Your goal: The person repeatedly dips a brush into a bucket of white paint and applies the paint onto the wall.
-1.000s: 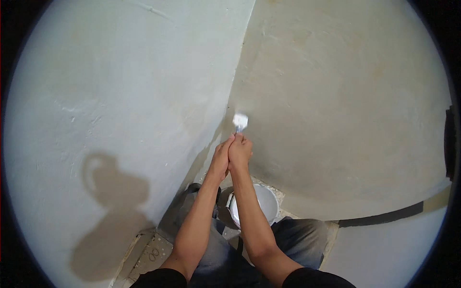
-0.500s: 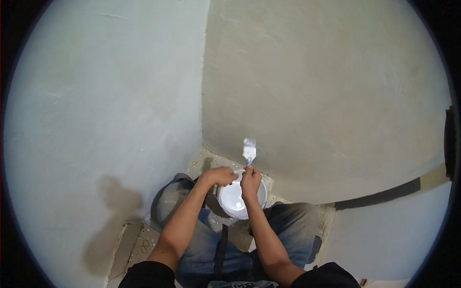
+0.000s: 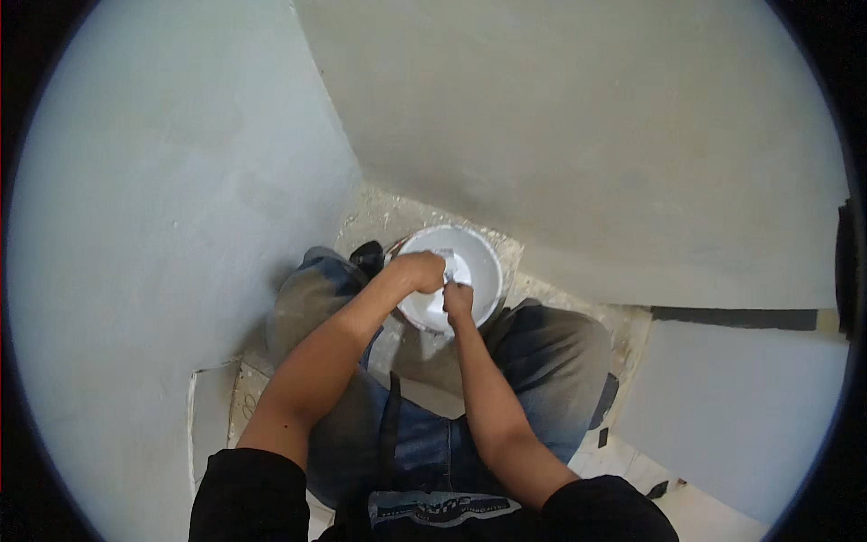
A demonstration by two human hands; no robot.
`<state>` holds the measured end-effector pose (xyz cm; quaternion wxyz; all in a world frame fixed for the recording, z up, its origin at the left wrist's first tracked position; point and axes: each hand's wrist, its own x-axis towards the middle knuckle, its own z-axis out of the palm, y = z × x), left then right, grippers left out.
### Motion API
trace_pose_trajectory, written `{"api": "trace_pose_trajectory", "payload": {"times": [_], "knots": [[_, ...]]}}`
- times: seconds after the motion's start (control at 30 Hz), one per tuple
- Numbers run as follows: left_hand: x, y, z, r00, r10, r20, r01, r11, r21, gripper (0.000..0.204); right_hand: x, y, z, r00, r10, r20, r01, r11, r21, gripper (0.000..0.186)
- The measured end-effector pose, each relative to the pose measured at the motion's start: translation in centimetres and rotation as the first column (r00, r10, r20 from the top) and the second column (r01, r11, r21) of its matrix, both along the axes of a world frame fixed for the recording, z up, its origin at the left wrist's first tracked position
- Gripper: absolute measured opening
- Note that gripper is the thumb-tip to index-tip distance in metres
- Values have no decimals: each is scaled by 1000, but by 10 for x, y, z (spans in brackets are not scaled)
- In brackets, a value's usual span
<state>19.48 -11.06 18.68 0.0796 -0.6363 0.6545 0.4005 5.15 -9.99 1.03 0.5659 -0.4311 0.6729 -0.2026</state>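
A white bucket (image 3: 490, 259) stands on the floor between my knees, with white paint (image 3: 461, 268) inside it. My right hand (image 3: 458, 303) is closed around the handle of a paintbrush (image 3: 448, 256), held over the bucket's opening. The brush head, coated in white, is partly hidden behind my left hand and blends with the paint. My left hand (image 3: 422, 271) is closed in a fist over the left part of the bucket, right beside the brush. What its fingers hold, if anything, is out of sight.
Two plastered walls, a pale left wall (image 3: 181, 226) and a beige far wall (image 3: 560, 163), meet in a corner ahead. The floor (image 3: 388, 212) is speckled with paint. A dark strip (image 3: 736, 318) runs along the lower right wall. My bent legs flank the bucket.
The brush, earlier raised upright beyond the bucket, is now down over its opening. The view has shifted, so the bucket and both hands appear higher, with the hands closer together.
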Motion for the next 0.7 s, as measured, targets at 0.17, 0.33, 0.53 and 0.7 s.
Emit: {"api": "trace_pose_trajectory", "payload": {"times": [0.17, 0.33, 0.53, 0.7], "knots": [[-1, -21, 0, 998, -3, 63, 3, 1000, -1, 29, 2, -15, -61, 986, -103, 132, 82, 985, 153, 29], [4, -30, 2, 999, 32, 11, -31, 998, -48, 27, 6, -17, -92, 962, -214, 170, 167, 953, 252, 25], [30, -27, -32, 997, 50, 66, -42, 993, -107, 27, 9, -11, -81, 921, -277, 273, 168, 916, 364, 23], [26, -33, -37, 992, 98, 80, -90, 991, -103, 28, -11, -16, -80, 919, -180, 350, 98, 966, 240, 21]]}}
